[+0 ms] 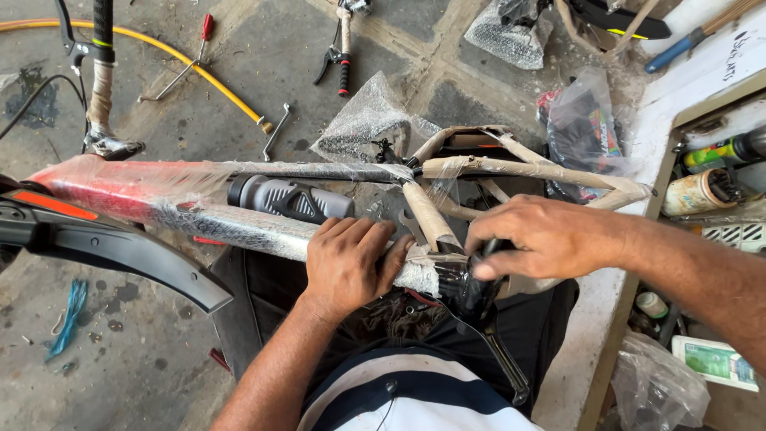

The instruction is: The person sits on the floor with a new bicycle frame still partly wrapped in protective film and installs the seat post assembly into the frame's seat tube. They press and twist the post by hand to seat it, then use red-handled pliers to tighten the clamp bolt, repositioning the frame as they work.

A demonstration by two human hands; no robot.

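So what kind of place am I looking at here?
Most likely a bicycle repair or assembly workshop: a wrapped bicycle frame lies across the person's lap, and pliers and a spanner lie on the concrete floor.
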